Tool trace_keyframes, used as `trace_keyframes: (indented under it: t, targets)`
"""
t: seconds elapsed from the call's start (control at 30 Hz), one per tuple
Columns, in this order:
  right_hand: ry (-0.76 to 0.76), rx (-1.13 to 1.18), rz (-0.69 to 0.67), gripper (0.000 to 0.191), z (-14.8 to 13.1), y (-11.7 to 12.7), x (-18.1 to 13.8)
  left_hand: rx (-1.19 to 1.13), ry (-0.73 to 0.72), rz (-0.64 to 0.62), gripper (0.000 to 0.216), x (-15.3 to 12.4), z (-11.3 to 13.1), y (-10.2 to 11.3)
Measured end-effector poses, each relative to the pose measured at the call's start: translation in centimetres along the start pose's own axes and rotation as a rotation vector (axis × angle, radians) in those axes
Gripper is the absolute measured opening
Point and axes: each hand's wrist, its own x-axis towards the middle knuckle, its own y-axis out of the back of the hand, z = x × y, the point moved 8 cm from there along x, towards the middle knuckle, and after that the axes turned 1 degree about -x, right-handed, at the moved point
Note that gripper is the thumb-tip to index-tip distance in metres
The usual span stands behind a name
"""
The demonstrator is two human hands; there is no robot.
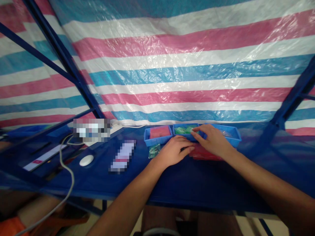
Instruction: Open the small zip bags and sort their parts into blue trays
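Note:
My left hand (pixel 176 151) lies low over the table, fingers stretched forward and thumb apart, by the left end of a flat red packet (pixel 206 154). Above that packet, my right hand (pixel 213 139) reaches to the middle blue bin (pixel 185 135), which holds green packets (pixel 182 130). Its thumb and forefinger come together in a pinch at the bin's right part; what they hold, if anything, is too small to name. Pink pieces (pixel 159 131) fill the left bin (pixel 157 141). The right bin (pixel 235 135), partly behind my right hand, contains clear pieces.
A dark green printed packet (pixel 154 150) lies left of my left hand. Farther left are a blurred-out phone-shaped thing (pixel 123 155), a white oval object (pixel 86 160) and a white cable (pixel 71 177). Blue frame bars (pixel 66 62) slant up; another person's arm (pixel 39 209) shows lower left.

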Motion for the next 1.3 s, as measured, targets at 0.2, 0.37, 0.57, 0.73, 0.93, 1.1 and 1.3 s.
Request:
trace_keyframes:
  t: [0.2, 0.37, 0.57, 0.73, 0.93, 1.1, 1.3]
  targets:
    - [-0.034, 0.01, 0.006, 0.027, 0.0, 0.0, 0.0, 0.029, -0.007, -0.031, 0.025, 0.0, -0.3, -0.7]
    - [-0.035, 0.019, 0.023, 0.028, 0.0, -0.2, -0.1, 0.008, 0.016, -0.011, 0.021, -0.1, -0.9, -0.7]
    - [-0.016, 0.065, 0.068, 0.027, -0.5, 0.4, -0.2, -0.116, 0.089, 0.153, 0.018, -0.1, -1.3, 0.5]
    - [-0.044, 0.258, 0.058, 0.03, -1.4, 1.5, -0.2, -0.249, 0.116, 0.388, 0.023, -0.3, -0.8, 3.2]
    - [-0.168, 0.609, -0.089, 0.03, -1.5, -0.3, -0.4, -0.427, 0.194, 0.599, 0.043, -1.3, -2.1, 4.6]
    - [-0.331, 0.969, -0.043, 0.032, -0.1, -1.6, -0.7, -0.724, 0.317, 0.59, 0.059, -1.0, -4.0, 3.1]
    - [-0.407, 1.049, -0.083, 0.034, -0.1, -2.4, -0.9, -0.736, 0.421, 0.553, 0.033, -1.1, -4.6, 2.9]
